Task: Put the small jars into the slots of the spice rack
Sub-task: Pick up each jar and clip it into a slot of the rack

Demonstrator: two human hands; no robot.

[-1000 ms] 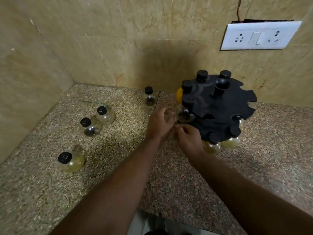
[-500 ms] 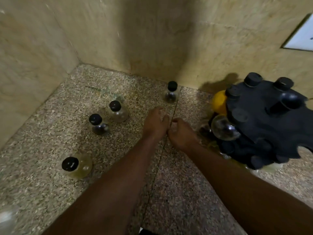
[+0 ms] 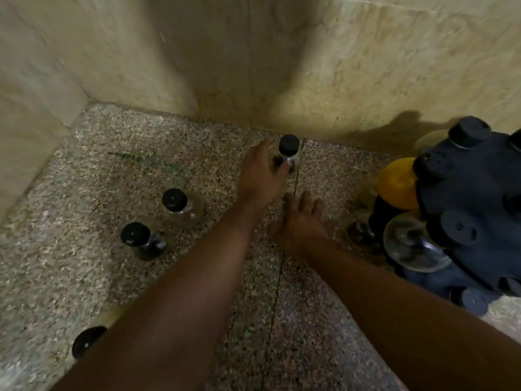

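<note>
The small jar (image 3: 288, 156) with the black cap stands straight up at the back of the desk (image 3: 112, 170), close to the wall (image 3: 253, 66). The left hand (image 3: 260, 176) is on the jar's left side, and its grip is curled around the round glass belly, thumb in front. I think it is just closing, and the jar still sits on the desk. The right hand (image 3: 301, 221) is nearer to us, fingers loose, holding nothing. The spice rack (image 3: 465, 210) is off to the right of the jar, so the jar must go up and across to an empty slot. The rack already holds a yellow jar (image 3: 397, 183) and a clear jar (image 3: 411, 244). Three more jars (image 3: 183, 207) wait on the left; one is partly hidden by the arm
</note>
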